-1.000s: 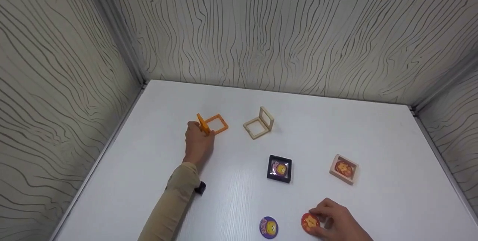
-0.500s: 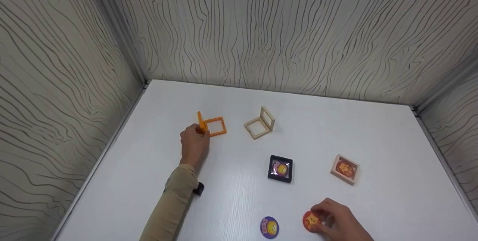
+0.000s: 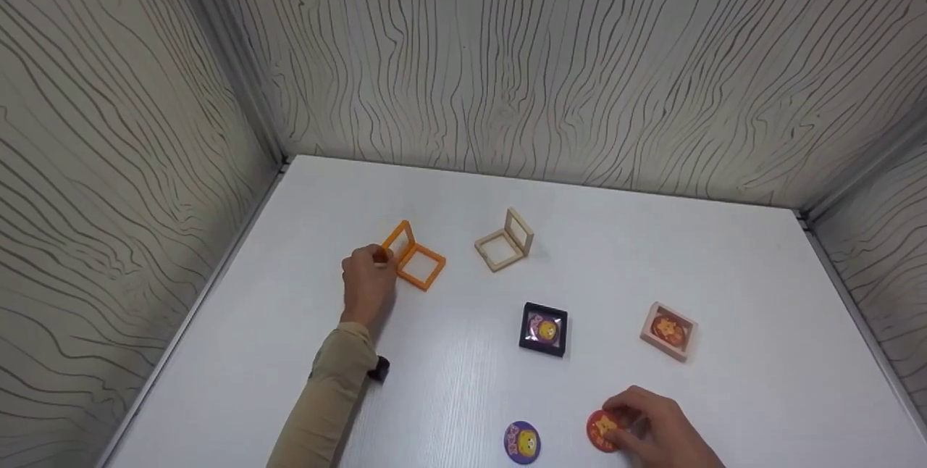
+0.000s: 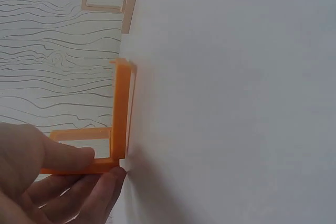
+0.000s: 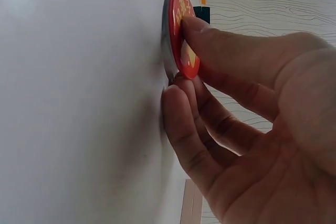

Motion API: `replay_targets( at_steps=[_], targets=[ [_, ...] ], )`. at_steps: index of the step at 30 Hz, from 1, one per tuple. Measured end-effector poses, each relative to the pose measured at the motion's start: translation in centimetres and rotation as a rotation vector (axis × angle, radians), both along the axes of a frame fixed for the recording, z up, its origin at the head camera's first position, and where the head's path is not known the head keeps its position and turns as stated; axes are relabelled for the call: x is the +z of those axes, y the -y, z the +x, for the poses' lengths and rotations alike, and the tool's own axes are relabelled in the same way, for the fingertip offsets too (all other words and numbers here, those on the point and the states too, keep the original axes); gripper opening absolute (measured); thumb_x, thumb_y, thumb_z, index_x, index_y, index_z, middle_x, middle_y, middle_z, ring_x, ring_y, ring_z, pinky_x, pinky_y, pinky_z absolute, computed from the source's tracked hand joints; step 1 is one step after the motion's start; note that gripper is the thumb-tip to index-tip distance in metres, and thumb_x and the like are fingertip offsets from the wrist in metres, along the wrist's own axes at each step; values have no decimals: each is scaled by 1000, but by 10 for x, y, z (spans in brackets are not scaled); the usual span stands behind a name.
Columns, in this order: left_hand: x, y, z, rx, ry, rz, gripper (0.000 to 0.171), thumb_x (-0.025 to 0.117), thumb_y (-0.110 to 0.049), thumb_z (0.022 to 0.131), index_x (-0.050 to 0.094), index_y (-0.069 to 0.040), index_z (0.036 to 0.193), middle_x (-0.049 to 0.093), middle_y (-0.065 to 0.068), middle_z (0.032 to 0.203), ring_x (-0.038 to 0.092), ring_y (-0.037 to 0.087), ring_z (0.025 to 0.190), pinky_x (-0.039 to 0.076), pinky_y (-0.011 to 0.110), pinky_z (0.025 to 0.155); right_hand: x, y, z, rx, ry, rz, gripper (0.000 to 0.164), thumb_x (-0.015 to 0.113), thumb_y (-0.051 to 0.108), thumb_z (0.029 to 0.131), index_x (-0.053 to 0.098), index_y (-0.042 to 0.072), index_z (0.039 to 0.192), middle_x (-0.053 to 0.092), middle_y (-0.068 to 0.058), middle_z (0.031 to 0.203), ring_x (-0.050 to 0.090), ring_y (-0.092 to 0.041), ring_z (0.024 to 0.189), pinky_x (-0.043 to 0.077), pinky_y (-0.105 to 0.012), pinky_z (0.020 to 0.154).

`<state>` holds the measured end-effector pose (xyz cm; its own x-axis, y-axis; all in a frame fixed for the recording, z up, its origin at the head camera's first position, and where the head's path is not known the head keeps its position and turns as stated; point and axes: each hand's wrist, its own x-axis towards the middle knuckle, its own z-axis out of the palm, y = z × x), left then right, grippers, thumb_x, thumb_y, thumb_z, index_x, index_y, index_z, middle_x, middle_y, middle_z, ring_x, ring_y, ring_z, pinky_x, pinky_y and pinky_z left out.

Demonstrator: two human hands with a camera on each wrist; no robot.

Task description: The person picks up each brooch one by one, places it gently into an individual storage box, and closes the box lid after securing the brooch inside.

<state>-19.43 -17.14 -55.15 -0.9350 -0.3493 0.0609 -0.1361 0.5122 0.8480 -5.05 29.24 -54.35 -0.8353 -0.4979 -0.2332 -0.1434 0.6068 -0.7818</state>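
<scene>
My left hand [image 3: 368,281] pinches the raised half of an orange hinged display frame [image 3: 435,275], thumb on one side and fingers on the other in the left wrist view. The other half of the orange frame [image 4: 122,111] lies against the white table. With thumb and fingers, my right hand [image 3: 663,428] grips a red round badge [image 3: 598,433] bearing a yellow star. In the right wrist view the red badge [image 5: 177,11] is tilted, its lower edge close to the tabletop; whether it touches is unclear. A purple round badge [image 3: 522,443] lies left of that hand.
A beige hinged frame [image 3: 508,263] stands unfolded right of the orange one. Closer in, a black frame [image 3: 542,349] encloses a purple badge and a pink frame [image 3: 660,345] encloses a red one. Wood-patterned walls [image 3: 463,55] border the white table [image 3: 724,258].
My left hand has shifted slightly left and nearer, turning the orange frame so its flat half now sits at a slant. The right hand keeps the red badge almost in place.
</scene>
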Motion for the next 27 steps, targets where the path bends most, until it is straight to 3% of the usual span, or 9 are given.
replay_targets(
  at_steps=[7,12,18,27],
  targets=[
    [2,0,7,-65,-36,-23,7,71,-6,91,75,-2,94,73,9,97,70,23,93,58,37,75,-1,-2,-2,-55,40,15,29,68,37,94,66,16,115,66,3,103,60,-5,86,51,-21,73],
    [3,-3,12,-98,-5,-1,6,70,-6,92,74,-3,95,73,8,99,70,22,95,58,37,78,-1,-4,-2,-102,85,17,32,69,40,93,67,16,115,67,2,104,61,-8,86,51,-21,75],
    [2,-10,21,-140,15,12,4,70,-8,93,74,-6,94,72,6,99,70,20,93,58,36,79,1,-5,-2,-122,127,-24,27,70,33,94,69,16,115,68,-1,110,63,-11,94,52,-22,80],
    [5,-24,36,-243,50,25,4,71,-10,93,73,-7,95,71,5,100,68,18,93,57,34,80,0,-4,0,-117,93,-37,27,67,36,95,70,18,115,69,1,110,65,-9,98,53,-22,84]
  ],
)
